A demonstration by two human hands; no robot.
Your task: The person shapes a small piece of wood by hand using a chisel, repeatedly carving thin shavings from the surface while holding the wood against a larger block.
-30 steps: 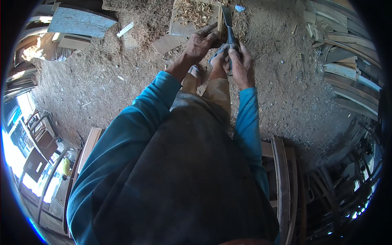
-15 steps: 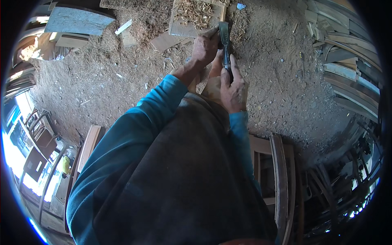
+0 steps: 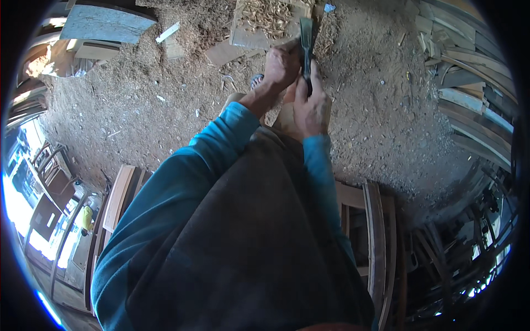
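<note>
At the upper middle of the frame, your right hand [image 3: 313, 110] has its fingers wrapped round the handle of a dark metal, chisel-like tool with a broad flat blade [image 3: 306, 37], which points toward the top edge. Your left hand [image 3: 281, 67] is just beside the blade, fingers curled; you cannot tell here whether they pinch it. Beyond lies a pale, flat wooden board [image 3: 248, 38] heaped with curled, light-brown wood shavings [image 3: 268, 16]. The step in hand looks like steadying or positioning the tool. The next move seems to call for a firm right grip and left fingers clear of the edge.
</note>
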